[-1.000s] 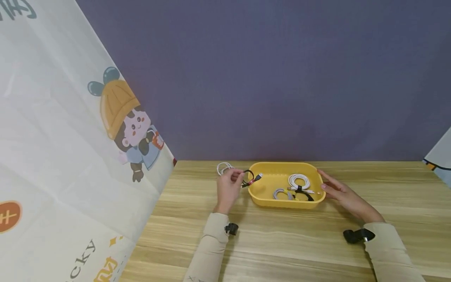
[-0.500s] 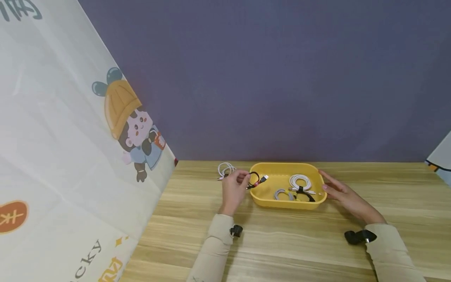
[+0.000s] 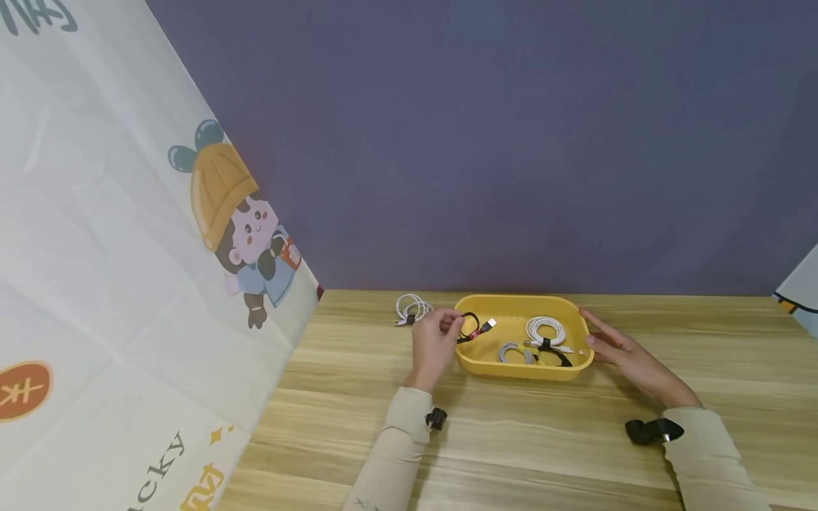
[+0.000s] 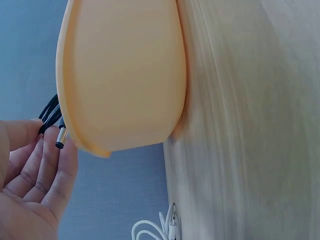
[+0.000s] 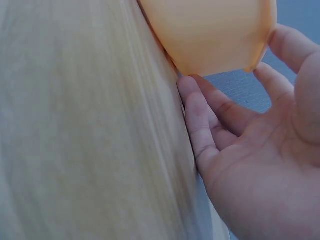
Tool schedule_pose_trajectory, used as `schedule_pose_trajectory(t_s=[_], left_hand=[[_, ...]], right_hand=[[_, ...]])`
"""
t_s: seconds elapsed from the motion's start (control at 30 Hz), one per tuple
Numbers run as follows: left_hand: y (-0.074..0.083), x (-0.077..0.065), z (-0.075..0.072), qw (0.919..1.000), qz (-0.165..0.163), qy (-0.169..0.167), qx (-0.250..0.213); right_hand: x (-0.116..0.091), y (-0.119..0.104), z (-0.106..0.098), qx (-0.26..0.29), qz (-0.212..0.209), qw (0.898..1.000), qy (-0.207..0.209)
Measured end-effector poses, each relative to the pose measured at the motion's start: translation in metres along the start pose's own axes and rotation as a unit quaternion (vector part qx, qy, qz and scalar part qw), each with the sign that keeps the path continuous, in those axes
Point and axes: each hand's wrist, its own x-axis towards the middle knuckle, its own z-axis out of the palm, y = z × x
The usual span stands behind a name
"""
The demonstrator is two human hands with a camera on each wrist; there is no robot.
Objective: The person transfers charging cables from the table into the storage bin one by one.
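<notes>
My left hand [image 3: 436,348] pinches a coiled black cable [image 4: 51,111] between thumb and fingers at the left end of a yellow plastic box [image 3: 517,370]. The cable's USB plug [image 3: 488,325] points right, over the inside of the box. In the left wrist view a second, metal-tipped plug [image 4: 61,137] hangs by the fingers. My right hand [image 3: 635,362] touches the box's right end, thumb by the rim and fingers extended along the outer wall. Inside lie a coiled white cable [image 3: 530,330], a grey coil [image 3: 502,353] and a black cable [image 3: 564,359].
Another white cable [image 4: 172,231], coiled with a black tie, lies on the wooden table [image 3: 511,440] just left of the box. A dark wall panel [image 3: 511,156] rises behind the table. A printed white sheet [image 3: 96,248] borders the left side.
My left hand has moved right with the black cable, so its USB plug reaches further over the box. The white cable on the table shows more. My right hand stays at the box.
</notes>
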Motion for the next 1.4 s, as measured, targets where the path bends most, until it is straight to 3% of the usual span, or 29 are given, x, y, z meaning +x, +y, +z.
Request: schedule_pose_trajectory(t_s=[0.27,0.53,0.8,1.07,1.4], left_hand=[[0.0,0.0,0.009,0.9995,0.0,-0.012,0.03],[0.002,0.005,0.019,0.9919,0.059,-0.034,0.107],[0.006,0.008,0.027,0.971,0.105,-0.053,0.208],[0.01,0.01,0.037,0.9348,0.135,-0.079,0.319],[0.014,0.016,0.045,0.9183,0.132,-0.101,0.359]], right_hand=[[0.003,0.003,-0.001,-0.001,-0.005,1.0,-0.002],[0.002,0.004,-0.003,-0.002,0.007,1.0,-0.004],[0.005,0.006,-0.006,-0.005,0.019,1.0,-0.003],[0.005,0.006,-0.009,-0.005,0.02,1.0,-0.008],[0.008,0.01,-0.013,-0.008,0.011,1.0,-0.006]])
